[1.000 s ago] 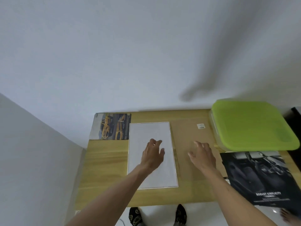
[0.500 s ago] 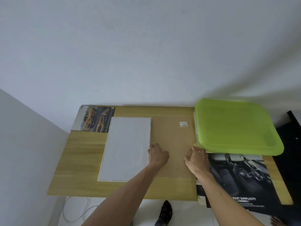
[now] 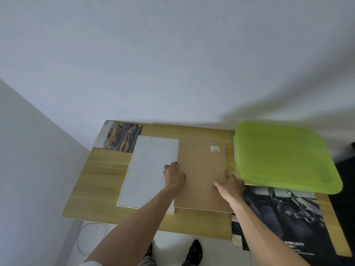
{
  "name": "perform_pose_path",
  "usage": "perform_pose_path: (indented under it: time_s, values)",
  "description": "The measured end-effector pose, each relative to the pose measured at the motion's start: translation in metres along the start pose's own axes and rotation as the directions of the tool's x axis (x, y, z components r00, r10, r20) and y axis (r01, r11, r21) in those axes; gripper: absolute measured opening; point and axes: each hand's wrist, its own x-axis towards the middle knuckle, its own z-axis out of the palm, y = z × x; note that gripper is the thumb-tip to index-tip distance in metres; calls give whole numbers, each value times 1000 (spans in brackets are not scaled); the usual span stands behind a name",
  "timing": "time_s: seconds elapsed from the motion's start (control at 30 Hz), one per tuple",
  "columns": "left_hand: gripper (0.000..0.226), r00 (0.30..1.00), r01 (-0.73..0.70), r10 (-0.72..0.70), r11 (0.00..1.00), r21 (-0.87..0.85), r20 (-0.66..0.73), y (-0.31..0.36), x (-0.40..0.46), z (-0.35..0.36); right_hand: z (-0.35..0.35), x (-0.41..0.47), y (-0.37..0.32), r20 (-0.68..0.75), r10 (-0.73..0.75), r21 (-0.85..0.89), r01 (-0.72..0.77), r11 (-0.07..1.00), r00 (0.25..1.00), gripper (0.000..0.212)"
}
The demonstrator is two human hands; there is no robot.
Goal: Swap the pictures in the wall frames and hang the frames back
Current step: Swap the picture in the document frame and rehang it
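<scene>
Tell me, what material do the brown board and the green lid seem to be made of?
Brown board: probably fibreboard or stiff card, matte, evenly tan, with a barcode sticker. Green lid: apparently plastic, smooth, slightly glossy, with rounded moulded corners.

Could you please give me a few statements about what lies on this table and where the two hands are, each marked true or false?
1. The left hand rests at the left edge of the brown backing board. True.
2. The green lid sits at the table's left end. False: it sits at the right end.
3. The white sheet lies left of the board. True.
4. The yellow car picture lies at the near right corner. False: it is at the far left corner.
5. The right hand is lifting the dark car poster. False: it is at the board's right edge.
</scene>
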Motion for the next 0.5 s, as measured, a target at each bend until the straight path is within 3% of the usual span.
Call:
perform_pose_path:
  time_s: [0.23,0.37,0.5]
  values:
    - [65,992,-120,121,990,-72,16,-16,17,-63,9,-16,-27,61,-141,152,131,980,988,71]
    - [62,983,-184,185,983,-22,16,-31,28,-110,31,-33,-48,119,-261,100,250,963,958,74]
    - [64,971,-239,240,970,46,-1,-57,36,-149,69,-54,-66,111,-286,81,278,957,952,73]
